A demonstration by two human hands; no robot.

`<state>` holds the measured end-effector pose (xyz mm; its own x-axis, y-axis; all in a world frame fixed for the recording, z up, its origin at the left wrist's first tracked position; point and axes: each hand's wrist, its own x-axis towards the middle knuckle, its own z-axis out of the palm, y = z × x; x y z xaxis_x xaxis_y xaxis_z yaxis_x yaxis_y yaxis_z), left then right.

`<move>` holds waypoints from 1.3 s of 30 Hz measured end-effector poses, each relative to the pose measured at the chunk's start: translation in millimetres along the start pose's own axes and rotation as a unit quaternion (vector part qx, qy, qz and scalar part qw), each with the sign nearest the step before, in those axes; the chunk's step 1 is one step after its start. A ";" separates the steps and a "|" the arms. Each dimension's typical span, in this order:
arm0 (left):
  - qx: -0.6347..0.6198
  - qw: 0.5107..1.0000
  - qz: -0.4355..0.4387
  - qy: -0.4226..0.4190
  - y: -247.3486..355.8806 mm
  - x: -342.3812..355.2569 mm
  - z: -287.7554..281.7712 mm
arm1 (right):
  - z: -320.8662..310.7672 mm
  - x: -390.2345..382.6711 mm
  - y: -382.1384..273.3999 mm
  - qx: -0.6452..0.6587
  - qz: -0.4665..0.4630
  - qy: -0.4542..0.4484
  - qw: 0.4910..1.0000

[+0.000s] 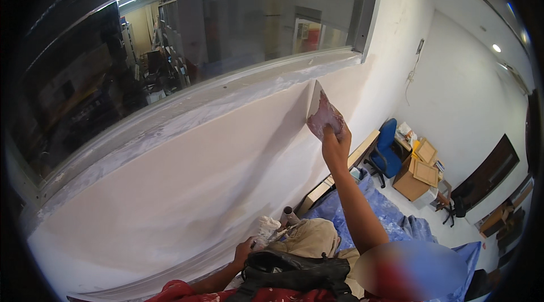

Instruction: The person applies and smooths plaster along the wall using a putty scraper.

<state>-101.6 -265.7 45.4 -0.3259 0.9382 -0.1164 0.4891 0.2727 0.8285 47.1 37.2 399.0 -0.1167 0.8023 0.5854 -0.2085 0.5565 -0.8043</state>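
My right hand is closed on a putty knife with a wide blade, smeared with reddish-brown and whitish residue. Its blade edge lies against the plastered wall, just below the window ledge near the ledge's right end. Low down, close to my body, my left hand is closed. A lump of white putty sits just beyond its fingers; what the fingers grip is mostly hidden. Damp-looking beige and whiter patches cover the wall.
A metal-framed window runs above the ledge. Blue sheeting covers the floor at right. Beyond stand a blue office chair and cardboard boxes. A black bag hangs at my front, beside a pipe end.
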 end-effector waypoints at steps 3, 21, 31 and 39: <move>0.027 0.999 -0.020 -0.002 4.2 -1.9 -1.4 | 26.6 -15.1 -12.6 -0.153 -0.145 0.010 0.978; 0.006 0.994 0.059 0.087 56.8 4.0 -26.3 | 50.5 -76.3 -3.3 -0.260 -0.241 -0.149 0.923; -0.203 0.974 0.073 0.070 116.4 18.2 -54.8 | -62.1 -88.5 9.7 0.099 0.303 -0.044 0.947; -0.253 0.955 0.151 -0.032 197.2 25.7 -104.8 | -89.8 -112.4 26.2 0.126 0.273 -0.044 0.953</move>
<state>-98.4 -210.2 263.2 -0.1732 0.9734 0.1498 0.0946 -0.1350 0.9863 142.0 -19.0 303.0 -0.3540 0.9298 0.1011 -0.3184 -0.0181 -0.9478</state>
